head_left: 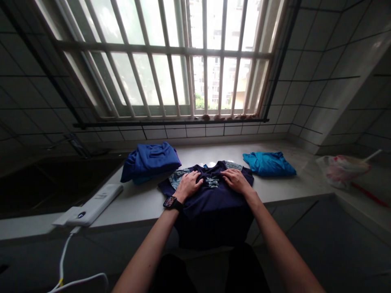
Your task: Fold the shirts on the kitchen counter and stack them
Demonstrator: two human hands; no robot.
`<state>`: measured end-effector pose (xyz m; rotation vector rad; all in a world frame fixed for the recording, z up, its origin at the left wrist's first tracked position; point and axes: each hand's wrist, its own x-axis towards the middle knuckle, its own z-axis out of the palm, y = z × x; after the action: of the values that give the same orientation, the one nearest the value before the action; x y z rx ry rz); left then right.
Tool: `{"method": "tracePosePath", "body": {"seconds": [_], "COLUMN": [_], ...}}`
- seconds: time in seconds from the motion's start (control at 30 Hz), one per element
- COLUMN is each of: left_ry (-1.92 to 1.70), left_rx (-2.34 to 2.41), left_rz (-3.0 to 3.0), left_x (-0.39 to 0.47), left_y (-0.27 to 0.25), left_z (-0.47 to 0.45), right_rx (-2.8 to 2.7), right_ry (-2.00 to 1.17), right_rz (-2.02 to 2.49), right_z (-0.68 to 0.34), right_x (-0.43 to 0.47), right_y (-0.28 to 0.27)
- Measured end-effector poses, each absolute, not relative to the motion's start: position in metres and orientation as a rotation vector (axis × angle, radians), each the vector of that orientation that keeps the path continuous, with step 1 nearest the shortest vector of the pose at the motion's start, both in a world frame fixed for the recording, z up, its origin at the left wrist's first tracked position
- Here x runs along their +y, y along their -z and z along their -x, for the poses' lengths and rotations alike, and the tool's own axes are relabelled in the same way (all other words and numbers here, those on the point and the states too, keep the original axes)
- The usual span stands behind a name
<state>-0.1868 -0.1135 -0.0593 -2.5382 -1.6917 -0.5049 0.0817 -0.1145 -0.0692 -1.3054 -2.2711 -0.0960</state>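
Across the front edge of the counter [146,203], before the barred window [171,61], a navy short-sleeved T-shirt [214,203] lies with its neckline toward the window and its lower part hanging down over the edge. Its sleeves carry a pale blue pattern, and a light print marks the chest.

The left hand [189,185], with a black smartwatch [172,202] at the wrist, rests palm down on the upper chest, left of the print; the right hand [236,180] rests likewise on the other side. Each grip is loose and spread, fingers slightly bent and laid on the fabric rather than closed around it; whether any cloth is caught under the fingertips cannot be told.

Beyond the left sleeve sits a folded royal-blue garment [151,158], with some teal cloth [142,180] showing beneath it. Just beside the right sleeve is a folded bright blue garment [270,163]. Farther left, a white oblong device [99,203] with a cable [63,258] lies near the dark sink [45,185]. A clear plastic bag [336,169] stands at the far right.
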Motion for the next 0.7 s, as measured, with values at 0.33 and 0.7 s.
{"method": "tracePosePath", "body": {"seconds": [0.33,0.7], "left_ry": [0.358,0.276], "left_rx": [-1.938,-1.989], "left_rz": [2.354,2.347], "left_x": [-0.118,-0.116], "left_y": [0.056,0.056], "left_z": [0.183,0.183], "right_rx": [-2.334,-2.209], "right_ry": [-0.049,-0.275], "right_rz": [1.644,1.892], "right_z": [-0.076,-0.077], "right_x": [-0.117,-0.105], "right_y": [0.065,0.059]}}
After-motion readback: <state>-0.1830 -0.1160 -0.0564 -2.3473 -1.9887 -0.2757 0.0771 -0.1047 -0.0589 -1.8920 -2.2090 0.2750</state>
